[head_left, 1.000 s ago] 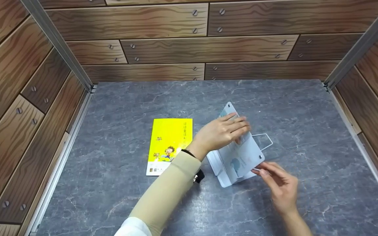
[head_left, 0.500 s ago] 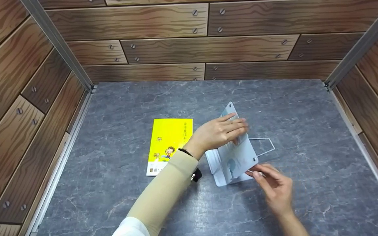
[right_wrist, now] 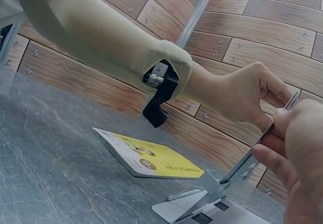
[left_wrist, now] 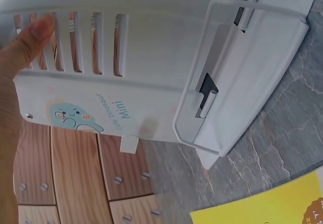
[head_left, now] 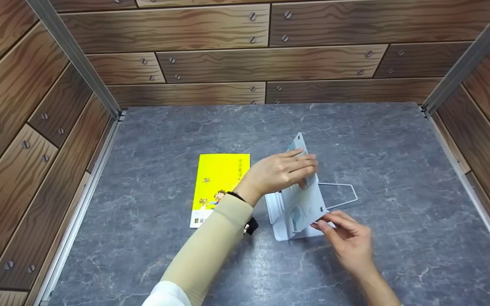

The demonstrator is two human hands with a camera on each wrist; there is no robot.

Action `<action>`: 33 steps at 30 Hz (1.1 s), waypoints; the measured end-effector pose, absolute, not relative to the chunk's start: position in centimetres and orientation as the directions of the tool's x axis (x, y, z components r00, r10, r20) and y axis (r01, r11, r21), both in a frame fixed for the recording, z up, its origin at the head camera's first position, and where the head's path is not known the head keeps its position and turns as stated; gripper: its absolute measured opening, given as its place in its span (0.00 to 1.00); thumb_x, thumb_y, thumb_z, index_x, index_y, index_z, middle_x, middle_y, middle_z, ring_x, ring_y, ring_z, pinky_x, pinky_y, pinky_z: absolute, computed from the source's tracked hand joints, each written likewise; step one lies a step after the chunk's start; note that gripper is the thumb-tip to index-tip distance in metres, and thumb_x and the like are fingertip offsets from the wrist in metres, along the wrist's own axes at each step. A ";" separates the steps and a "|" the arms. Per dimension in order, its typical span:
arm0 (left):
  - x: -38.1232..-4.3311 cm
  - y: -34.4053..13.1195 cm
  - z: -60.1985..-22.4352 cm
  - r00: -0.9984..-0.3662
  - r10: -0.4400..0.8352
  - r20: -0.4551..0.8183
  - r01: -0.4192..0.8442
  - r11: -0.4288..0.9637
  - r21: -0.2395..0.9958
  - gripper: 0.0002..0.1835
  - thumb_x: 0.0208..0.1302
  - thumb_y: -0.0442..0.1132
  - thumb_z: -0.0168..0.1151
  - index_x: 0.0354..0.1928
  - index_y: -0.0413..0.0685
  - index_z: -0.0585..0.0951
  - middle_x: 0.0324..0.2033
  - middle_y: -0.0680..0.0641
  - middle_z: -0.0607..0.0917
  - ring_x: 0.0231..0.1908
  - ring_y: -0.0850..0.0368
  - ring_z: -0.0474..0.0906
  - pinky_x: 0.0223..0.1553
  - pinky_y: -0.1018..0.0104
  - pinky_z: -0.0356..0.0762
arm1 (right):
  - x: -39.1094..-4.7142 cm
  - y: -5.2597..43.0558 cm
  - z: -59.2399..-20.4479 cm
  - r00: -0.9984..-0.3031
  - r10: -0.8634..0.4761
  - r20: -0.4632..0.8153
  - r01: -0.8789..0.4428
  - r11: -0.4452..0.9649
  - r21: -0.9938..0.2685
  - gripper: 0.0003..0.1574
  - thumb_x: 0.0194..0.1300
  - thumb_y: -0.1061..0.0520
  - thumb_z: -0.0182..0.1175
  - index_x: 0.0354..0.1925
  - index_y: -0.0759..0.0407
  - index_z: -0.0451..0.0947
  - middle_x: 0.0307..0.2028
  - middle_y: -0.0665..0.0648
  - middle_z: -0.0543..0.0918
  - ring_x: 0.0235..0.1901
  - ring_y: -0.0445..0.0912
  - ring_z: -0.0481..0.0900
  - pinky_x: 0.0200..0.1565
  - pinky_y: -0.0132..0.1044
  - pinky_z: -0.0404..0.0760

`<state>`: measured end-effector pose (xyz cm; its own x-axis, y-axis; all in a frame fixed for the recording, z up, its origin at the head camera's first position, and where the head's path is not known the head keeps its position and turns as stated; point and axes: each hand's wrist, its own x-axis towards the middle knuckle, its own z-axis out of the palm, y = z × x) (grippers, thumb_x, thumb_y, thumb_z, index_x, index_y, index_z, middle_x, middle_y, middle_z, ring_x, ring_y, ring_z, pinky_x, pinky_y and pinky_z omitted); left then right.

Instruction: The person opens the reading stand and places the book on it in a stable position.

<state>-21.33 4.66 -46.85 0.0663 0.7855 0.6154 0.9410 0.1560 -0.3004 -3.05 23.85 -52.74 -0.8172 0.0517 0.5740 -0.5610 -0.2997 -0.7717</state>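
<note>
A white book stand [head_left: 304, 208] with a pale dinosaur print stands right of the middle, its slotted back panel [left_wrist: 151, 47] tilted up from a flat base. My left hand [head_left: 281, 172] grips that panel near its top, the thumb [left_wrist: 38, 32] lying over the slots and the fingers on the other side. At the panel's near lower corner, my right hand [head_left: 349, 240] pinches the edge between thumb and fingers. A white wire loop [head_left: 355, 193] sticks out behind the panel. Another wire loop [left_wrist: 192, 82] crosses the front ledge in the left wrist view.
A yellow book [head_left: 219, 174] with a cartoon child on its cover lies flat left of the stand, partly behind the left forearm. The grey marbled table [head_left: 164, 140] is bounded by wood-print walls [head_left: 211, 66] at the back and both sides.
The stand has swung round a little, its panel now more edge-on and its wire loop further out at the right. Both hands have shifted slightly left with it, keeping their holds.
</note>
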 end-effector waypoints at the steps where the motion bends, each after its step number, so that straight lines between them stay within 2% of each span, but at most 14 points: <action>1: -21.3 4.6 -46.8 0.065 0.786 0.614 0.943 0.153 -0.296 0.17 0.76 0.44 0.65 0.58 0.40 0.85 0.59 0.47 0.87 0.65 0.55 0.80 0.75 0.59 0.64 | -3.1 23.8 -52.7 -0.820 0.055 0.570 -0.558 -0.299 -0.774 0.16 0.57 0.93 0.54 0.44 0.94 0.76 0.38 0.73 0.82 0.42 0.54 0.88 0.46 0.51 0.90; 8: -21.4 4.5 -46.8 0.067 0.782 0.620 0.953 0.135 -0.273 0.18 0.76 0.46 0.65 0.57 0.40 0.85 0.58 0.46 0.87 0.64 0.54 0.81 0.74 0.61 0.65 | -3.4 23.3 -52.5 -0.815 0.086 0.574 -0.571 -0.289 -0.768 0.15 0.54 0.94 0.55 0.40 0.92 0.78 0.35 0.72 0.83 0.38 0.53 0.90 0.43 0.48 0.90; 18: -21.5 4.3 -46.8 0.063 0.788 0.613 0.954 0.132 -0.268 0.14 0.76 0.40 0.66 0.57 0.41 0.86 0.58 0.46 0.88 0.64 0.54 0.81 0.74 0.61 0.66 | -3.2 22.3 -52.1 -0.828 0.114 0.549 -0.559 -0.251 -0.790 0.13 0.53 0.93 0.59 0.38 0.89 0.80 0.33 0.73 0.83 0.36 0.53 0.90 0.41 0.45 0.91; 27: -21.7 4.1 -46.5 0.113 0.793 0.599 0.949 0.092 -0.302 0.12 0.77 0.35 0.65 0.56 0.40 0.85 0.58 0.45 0.88 0.64 0.54 0.81 0.74 0.61 0.65 | -3.0 21.0 -52.0 -0.825 0.143 0.547 -0.564 -0.274 -0.779 0.12 0.55 0.91 0.60 0.38 0.88 0.81 0.32 0.73 0.83 0.37 0.52 0.89 0.41 0.45 0.91; 30: -21.6 3.9 -46.5 0.105 0.802 0.589 0.950 0.094 -0.297 0.13 0.77 0.36 0.64 0.58 0.40 0.85 0.60 0.45 0.87 0.65 0.54 0.79 0.74 0.61 0.64 | -3.0 20.7 -52.0 -0.820 0.151 0.552 -0.571 -0.285 -0.770 0.11 0.55 0.91 0.61 0.38 0.89 0.80 0.33 0.73 0.83 0.38 0.53 0.88 0.42 0.46 0.91; 33: -21.3 3.5 -46.7 0.068 0.812 0.580 0.959 0.108 -0.264 0.17 0.77 0.37 0.64 0.63 0.40 0.83 0.63 0.46 0.85 0.68 0.53 0.77 0.75 0.61 0.64 | -3.0 20.6 -52.1 -0.819 0.152 0.553 -0.572 -0.288 -0.768 0.12 0.55 0.91 0.60 0.39 0.90 0.79 0.34 0.73 0.83 0.39 0.53 0.89 0.42 0.46 0.91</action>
